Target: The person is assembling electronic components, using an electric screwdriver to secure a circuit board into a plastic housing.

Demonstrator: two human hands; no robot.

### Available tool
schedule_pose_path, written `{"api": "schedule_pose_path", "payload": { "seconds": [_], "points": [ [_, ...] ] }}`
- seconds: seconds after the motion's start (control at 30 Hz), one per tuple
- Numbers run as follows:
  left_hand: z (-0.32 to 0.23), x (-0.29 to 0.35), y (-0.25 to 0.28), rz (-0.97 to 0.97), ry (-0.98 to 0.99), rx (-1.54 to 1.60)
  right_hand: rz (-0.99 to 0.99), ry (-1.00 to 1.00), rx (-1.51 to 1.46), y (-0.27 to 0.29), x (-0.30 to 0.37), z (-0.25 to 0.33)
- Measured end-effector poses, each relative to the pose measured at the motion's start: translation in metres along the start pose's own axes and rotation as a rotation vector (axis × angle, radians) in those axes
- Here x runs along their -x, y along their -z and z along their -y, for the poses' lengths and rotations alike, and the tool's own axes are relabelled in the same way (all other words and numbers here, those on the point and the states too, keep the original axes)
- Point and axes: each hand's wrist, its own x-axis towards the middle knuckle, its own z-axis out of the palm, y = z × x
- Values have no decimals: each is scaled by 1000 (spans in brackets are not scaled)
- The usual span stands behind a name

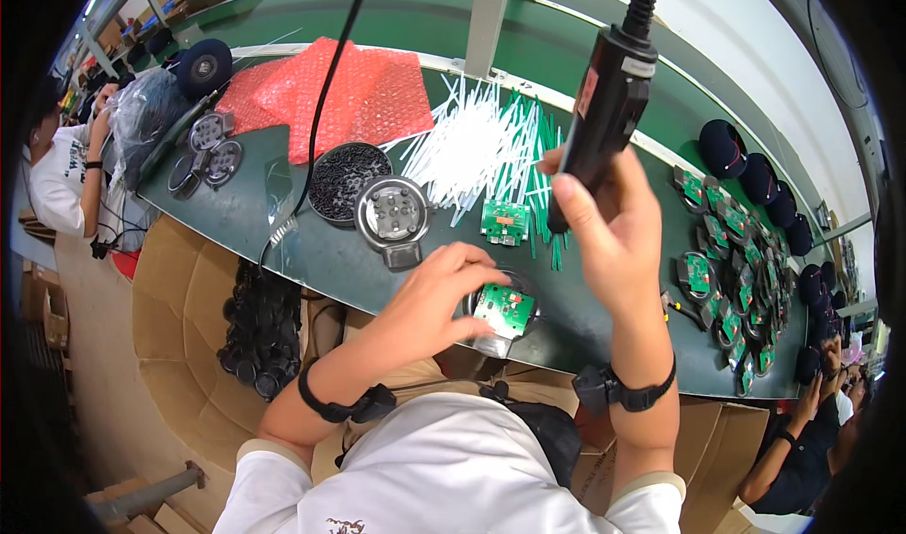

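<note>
My right hand (618,218) is closed around a black electric screwdriver (604,100), raised over the table with its cable running up. My left hand (439,293) rests at the table's front edge, its thumb and fingers around a round dark housing with a green circuit board (505,309) in it. Just beyond lies a loose green circuit board (505,222). Left of that are a grey round housing with a short handle (392,213) and a round tray of small black screws (349,177).
White plastic strips (467,142) and red bubble wrap (349,86) cover the back. Many board-filled housings (731,270) crowd the right, beside dark round pads (755,175). A cardboard box (189,317) holding black parts stands lower left. Other people sit at both sides.
</note>
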Motion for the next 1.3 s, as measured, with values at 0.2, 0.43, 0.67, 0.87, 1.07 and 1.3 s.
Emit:
{"api": "schedule_pose_path", "payload": {
  "seconds": [0.2, 0.43, 0.67, 0.87, 1.07, 1.3],
  "points": [
    [-2, 20, -5, -9, -216, -207, 632, -63, 388, 36, 89, 2],
    [-32, 4, -8, -90, -127, 63, 163, -134, 251, 18, 117, -2],
    [-58, 5, -4, -86, -98, 38, 88, -223, 80, 23, 120, 8],
    [-54, 3, -12, -286, -507, -122, -17, 203, 289, 27, 115, 1],
    [-43, 0, -16, -416, -707, -221, -66, 371, 321, 27, 109, 3],
    [-47, 1, -16, -385, -734, -227, -175, 102, 103, 40, 118, 17]
  ]
}}
